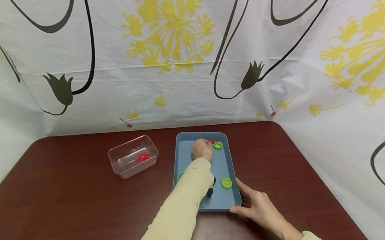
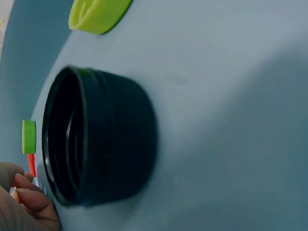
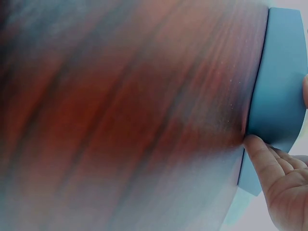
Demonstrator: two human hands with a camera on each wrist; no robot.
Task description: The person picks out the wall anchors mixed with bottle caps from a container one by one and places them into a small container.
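My left hand [image 1: 202, 149] reaches into the far part of a blue tray [image 1: 220, 209], fingers curled. In the left wrist view its fingertips are right by a small red piece [image 2: 32, 164] and a green cap [image 2: 29, 137]; I cannot tell whether it pinches a red piece. A black cap [image 2: 110, 139] lies on its side in the tray, close to that camera. My right hand [image 1: 262, 208] grips the tray's near right corner, thumb on the near side and fingers along the right wall. Another green cap [image 1: 226, 183] lies near that hand.
A clear plastic box [image 1: 122, 158] with several small red pieces [image 1: 142, 157] stands left of the tray on the dark wooden table [image 1: 67, 205]. My left sleeve [image 1: 182, 203] crosses the tray, partly hiding a green cap [image 1: 181, 176] and black items. A patterned sheet [image 1: 106, 59] hangs behind.
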